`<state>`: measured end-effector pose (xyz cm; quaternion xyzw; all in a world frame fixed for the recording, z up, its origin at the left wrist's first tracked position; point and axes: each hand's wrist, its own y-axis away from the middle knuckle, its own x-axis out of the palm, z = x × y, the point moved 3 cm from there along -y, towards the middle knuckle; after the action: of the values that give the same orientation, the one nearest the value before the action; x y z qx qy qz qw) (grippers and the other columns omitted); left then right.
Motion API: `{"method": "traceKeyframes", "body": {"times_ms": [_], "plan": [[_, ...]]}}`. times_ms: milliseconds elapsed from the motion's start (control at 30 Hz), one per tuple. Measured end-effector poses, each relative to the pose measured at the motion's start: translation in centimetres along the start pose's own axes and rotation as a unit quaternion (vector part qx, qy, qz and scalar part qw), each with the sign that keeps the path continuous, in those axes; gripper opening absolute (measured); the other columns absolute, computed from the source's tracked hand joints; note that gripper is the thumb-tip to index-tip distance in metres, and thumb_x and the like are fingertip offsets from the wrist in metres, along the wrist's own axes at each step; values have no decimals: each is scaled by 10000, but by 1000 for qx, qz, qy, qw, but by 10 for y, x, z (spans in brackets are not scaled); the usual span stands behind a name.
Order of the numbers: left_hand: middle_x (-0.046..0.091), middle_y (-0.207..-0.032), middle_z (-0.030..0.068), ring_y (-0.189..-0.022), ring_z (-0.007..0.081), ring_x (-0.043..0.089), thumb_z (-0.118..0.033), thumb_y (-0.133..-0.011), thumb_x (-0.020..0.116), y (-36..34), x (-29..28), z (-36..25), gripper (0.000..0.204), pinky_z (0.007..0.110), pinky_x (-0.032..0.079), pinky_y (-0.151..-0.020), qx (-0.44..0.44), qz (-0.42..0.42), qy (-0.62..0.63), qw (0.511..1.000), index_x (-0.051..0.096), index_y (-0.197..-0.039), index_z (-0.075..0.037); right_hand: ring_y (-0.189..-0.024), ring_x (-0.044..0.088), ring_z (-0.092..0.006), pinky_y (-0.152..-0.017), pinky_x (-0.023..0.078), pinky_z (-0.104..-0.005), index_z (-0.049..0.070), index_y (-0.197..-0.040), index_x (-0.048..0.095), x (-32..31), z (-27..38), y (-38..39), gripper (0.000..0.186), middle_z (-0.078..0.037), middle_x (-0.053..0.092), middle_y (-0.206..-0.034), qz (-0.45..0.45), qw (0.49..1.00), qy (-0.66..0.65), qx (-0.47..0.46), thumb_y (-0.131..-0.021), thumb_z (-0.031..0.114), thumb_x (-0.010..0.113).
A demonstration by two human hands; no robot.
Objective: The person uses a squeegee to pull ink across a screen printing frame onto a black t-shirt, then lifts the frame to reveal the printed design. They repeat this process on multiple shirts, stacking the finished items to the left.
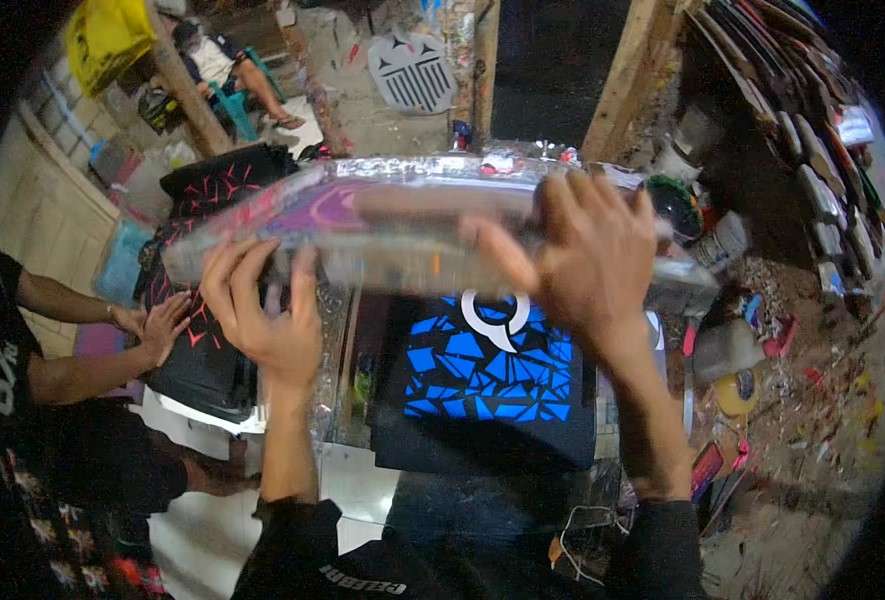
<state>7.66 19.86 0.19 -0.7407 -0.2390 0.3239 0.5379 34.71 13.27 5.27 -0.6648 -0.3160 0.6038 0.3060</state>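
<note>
A screen printing frame (pixel 392 258) with a purple-tinted mesh is tilted up across the middle, smeared by motion. My left hand (pixel 267 320) has its fingers hooked over the frame's near edge, towards its left end. At the right, my right hand (pixel 592 260) is closed round the end of a blurred brown bar, seemingly a squeegee (pixel 422 207), above the frame; its thumb points left. Below and nearer to me, a black fabric piece (pixel 482 445) lies flat, bearing a blue shard-like print (pixel 482 370) and a white ring-shaped mark (pixel 495 318). The frame hides its far part.
At the left, a co-worker's hands (pixel 157 330) touch black fabric with red prints (pixel 212 335). Another person (pixel 227 75) sits far back on a green chair. To the right stand a round tub (pixel 724 240) and a tape roll (pixel 735 393); many frames (pixel 812 170) lean behind.
</note>
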Motion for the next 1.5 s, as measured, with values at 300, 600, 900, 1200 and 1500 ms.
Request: {"method": "traceKeyframes", "body": {"times_ms": [300,600,900,1200,1500], "plan": [[402,-1591,205,-1444,470,373,-248,-945,671,108,306,89,570,556,340,-1186,106,523,-37,845,516,-1475,-109,-971,717,-433,-859,549,-523,125,-1053,785,19,-59,-180,745,-249,735,-958,165,983,50,65,-904,783,470],[591,-1310,220,-1274,396,527,-162,-725,777,99,359,133,518,471,437,-1073,-49,496,117,859,610,-1200,-44,-1052,704,-420,-914,536,-510,281,-1163,774,33,-71,-207,586,-220,746,-1056,166,984,65,25,-966,702,417],[611,-998,52,-969,179,593,19,-831,726,5,80,189,278,339,474,-891,-349,148,171,909,584,-1047,-86,-1131,664,-472,-995,512,-541,39,-1202,717,32,-99,-229,854,-299,689,-1190,254,962,22,95,-911,790,432],[569,-1383,145,-1269,253,559,-225,-971,658,-82,-201,77,438,390,445,-1108,-166,435,184,866,559,-1315,26,-1149,643,-467,-973,487,-554,73,-1212,713,55,-116,-262,807,-294,664,-1177,243,967,13,76,-902,777,471],[738,-997,167,-977,381,683,-395,-879,797,57,-191,-100,473,521,514,-921,-134,430,811,373,726,-984,60,-1152,651,-473,-1001,495,-545,74,-1205,723,34,-105,-234,768,-285,702,-1170,221,969,28,106,-933,744,465]]}}
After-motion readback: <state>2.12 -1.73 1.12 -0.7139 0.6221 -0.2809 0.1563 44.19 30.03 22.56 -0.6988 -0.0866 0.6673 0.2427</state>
